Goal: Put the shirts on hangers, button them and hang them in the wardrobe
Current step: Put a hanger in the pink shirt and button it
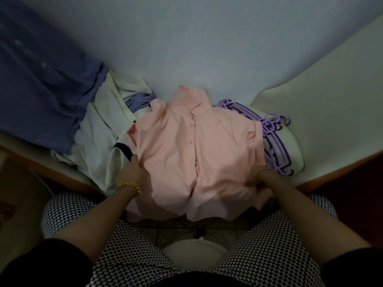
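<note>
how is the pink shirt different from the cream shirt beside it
The pink shirt lies spread flat, front up; the cream shirt is crumpled in a heap. The left hand and right hand grip the pink shirt's lower sides; neither plainly holds the cream shirt. Both shirts lie on the bed.

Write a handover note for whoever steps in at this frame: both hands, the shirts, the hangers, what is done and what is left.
Left hand grips the pink shirt at its lower left side; right hand grips its lower right.
The pink shirt lies front up on the bed, hem over the edge. Its front looks closed higher up and parted at the bottom.
Purple hangers lie to its right; white shirt and blue shirt to its left.
No hanger hook shows at the collar.
Left: hanger, buttons, hanging, then the other shirts.
</note>
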